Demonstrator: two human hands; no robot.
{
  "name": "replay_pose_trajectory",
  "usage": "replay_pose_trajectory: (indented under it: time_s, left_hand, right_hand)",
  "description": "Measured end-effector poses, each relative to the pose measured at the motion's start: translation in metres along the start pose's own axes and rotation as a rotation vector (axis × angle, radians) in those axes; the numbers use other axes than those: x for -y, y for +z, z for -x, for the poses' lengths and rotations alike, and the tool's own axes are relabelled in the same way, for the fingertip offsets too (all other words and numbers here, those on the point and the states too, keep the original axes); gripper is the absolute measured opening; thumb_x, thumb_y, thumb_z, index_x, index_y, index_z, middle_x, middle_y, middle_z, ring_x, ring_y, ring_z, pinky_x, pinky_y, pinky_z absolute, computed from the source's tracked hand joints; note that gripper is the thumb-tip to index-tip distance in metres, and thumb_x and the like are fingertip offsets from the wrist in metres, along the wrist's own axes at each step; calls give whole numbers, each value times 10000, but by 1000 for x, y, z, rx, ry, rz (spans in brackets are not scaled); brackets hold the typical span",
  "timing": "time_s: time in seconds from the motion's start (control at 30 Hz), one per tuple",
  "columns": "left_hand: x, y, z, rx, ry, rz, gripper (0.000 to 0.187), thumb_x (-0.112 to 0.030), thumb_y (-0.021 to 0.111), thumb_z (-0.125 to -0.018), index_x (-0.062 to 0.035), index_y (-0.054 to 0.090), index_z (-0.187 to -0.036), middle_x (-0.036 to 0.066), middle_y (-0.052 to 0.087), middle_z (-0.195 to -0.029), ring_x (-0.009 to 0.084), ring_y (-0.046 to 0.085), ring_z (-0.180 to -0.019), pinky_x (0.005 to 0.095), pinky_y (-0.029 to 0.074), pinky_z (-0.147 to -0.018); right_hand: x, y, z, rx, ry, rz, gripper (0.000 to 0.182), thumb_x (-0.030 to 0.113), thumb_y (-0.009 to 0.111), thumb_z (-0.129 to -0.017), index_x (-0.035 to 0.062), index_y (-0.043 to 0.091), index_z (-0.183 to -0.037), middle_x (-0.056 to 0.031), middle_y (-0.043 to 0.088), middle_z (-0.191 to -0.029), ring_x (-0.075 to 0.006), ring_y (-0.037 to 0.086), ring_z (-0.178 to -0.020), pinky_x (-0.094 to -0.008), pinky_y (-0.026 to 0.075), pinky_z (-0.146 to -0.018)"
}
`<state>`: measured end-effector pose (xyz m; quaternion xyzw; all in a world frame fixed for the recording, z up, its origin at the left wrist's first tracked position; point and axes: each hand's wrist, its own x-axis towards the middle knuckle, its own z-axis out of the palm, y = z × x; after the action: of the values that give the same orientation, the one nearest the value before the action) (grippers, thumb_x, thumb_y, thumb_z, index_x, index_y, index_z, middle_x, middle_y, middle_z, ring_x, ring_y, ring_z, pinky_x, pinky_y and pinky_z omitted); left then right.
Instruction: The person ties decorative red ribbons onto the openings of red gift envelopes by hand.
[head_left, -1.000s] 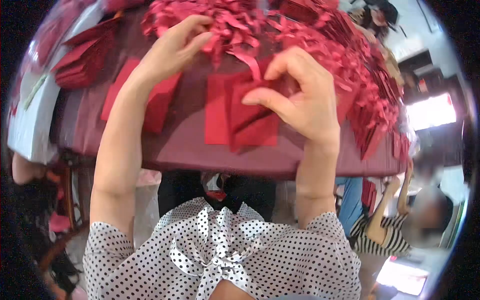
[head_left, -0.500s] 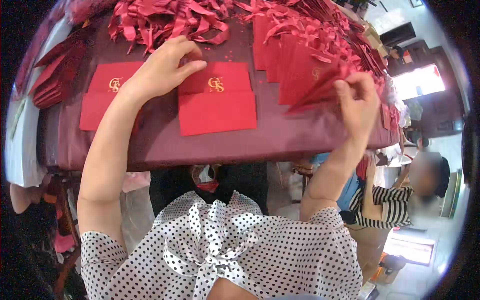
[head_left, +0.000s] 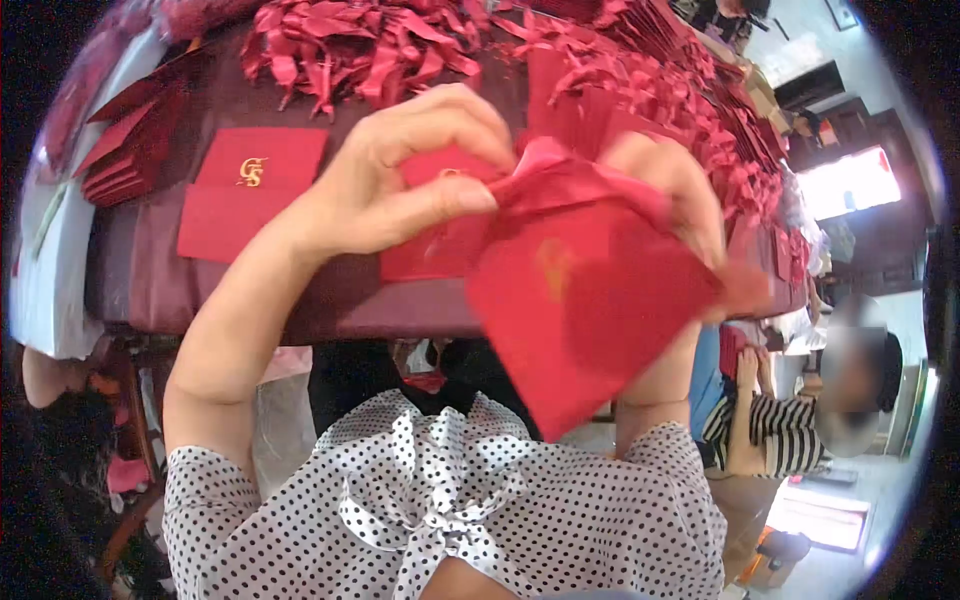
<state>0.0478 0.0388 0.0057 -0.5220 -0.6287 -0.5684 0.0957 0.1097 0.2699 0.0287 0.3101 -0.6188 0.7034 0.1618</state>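
Observation:
A red envelope point(head_left: 590, 310) with a gold emblem hangs tilted in front of me, blurred by motion, with red ribbon along its top. My right hand point(head_left: 675, 185) grips its upper right side, the fingers partly hidden behind it. At the upper left corner, my left hand point(head_left: 415, 175) pinches the ribbon between thumb and fingers. Under my left hand a second red envelope point(head_left: 425, 262) lies on the table, mostly covered. Another flat red envelope point(head_left: 245, 215) with gold letters lies left of my left forearm.
A heap of red ribbons point(head_left: 360, 50) covers the far side of the dark red tablecloth point(head_left: 370, 318). Ribboned envelopes point(head_left: 680, 110) are piled at the right. Folded red pieces point(head_left: 125, 165) stand at the left. A person in a striped top point(head_left: 785, 430) sits to the right.
My right hand has brought an envelope from the right-hand pile to the middle, above the table edge. My left hand has moved right and closed on its ribbon.

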Motion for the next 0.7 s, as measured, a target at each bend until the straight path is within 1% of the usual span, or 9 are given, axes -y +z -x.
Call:
replay_pose_trajectory:
  time_s: [0.1,0.17,0.23,0.33,0.4,0.47,0.5,0.6,0.7]
  left_hand:
    - [4,-1,-2,-196,74,-122,335,-187,732,-751,-5,591,-994,100,570,-923,226,559,-932,306,432,-854]
    - [7,-8,-1,-247,-193,-111,271,-148,662,-797,-1,574,-1006,69,565,-964,161,541,-940,277,424,-849]
    - [16,-18,3,-256,-532,133,186,-68,561,-839,2,559,-1012,36,564,-997,88,526,-925,232,424,-828]
    - [46,-50,14,-250,-797,219,204,-20,535,-815,8,547,-1017,57,572,-995,98,531,-891,236,432,-784]
    - [62,-53,23,-487,-714,-225,182,-24,545,-801,14,563,-978,99,577,-995,135,541,-893,268,437,-777]
    - [67,-61,23,-541,-375,-866,203,-63,571,-797,1,571,-990,123,580,-982,206,551,-914,313,431,-815]
    - [62,-65,19,-542,-175,-925,205,-75,577,-799,-4,577,-992,120,583,-967,227,552,-910,324,428,-824]
    - [45,-52,10,-55,-266,-487,235,-203,635,-831,-16,599,-970,111,590,-927,243,527,-965,335,402,-875]
    - [56,-37,19,-129,-304,-494,257,-246,635,-834,-14,587,-936,116,581,-865,241,520,-897,340,409,-792]
  right_hand:
    - [-18,27,-32,260,416,-177,668,679,534,-760,36,503,-938,-36,535,-906,-111,515,-837,-247,434,-771]
    - [-31,37,-43,259,423,-351,386,385,522,-863,26,503,-1005,-35,572,-938,-113,558,-863,-243,442,-777]
    - [-80,18,-54,474,579,-803,514,369,502,-836,-11,436,-1177,-102,583,-1073,-188,573,-985,-297,448,-868]
    - [-84,31,-56,312,773,-756,402,251,514,-780,11,492,-1101,-99,599,-1012,-180,595,-906,-303,477,-804]
    - [-94,30,-55,75,956,-646,427,166,486,-748,1,535,-1139,-143,627,-1051,-240,642,-834,-363,529,-759]
    - [-115,21,-58,177,953,-715,418,151,484,-747,7,542,-1135,-137,628,-1059,-231,641,-846,-356,525,-769]
    - [-121,19,-62,274,944,-783,410,136,482,-746,14,549,-1132,-130,629,-1068,-223,639,-859,-349,522,-779]
    - [-113,30,-71,212,961,-463,245,179,513,-792,62,549,-1004,-48,612,-907,-158,597,-803,-292,486,-753]
    - [-136,17,-77,287,970,-475,181,191,545,-818,63,573,-941,-37,614,-861,-138,593,-743,-274,484,-698]
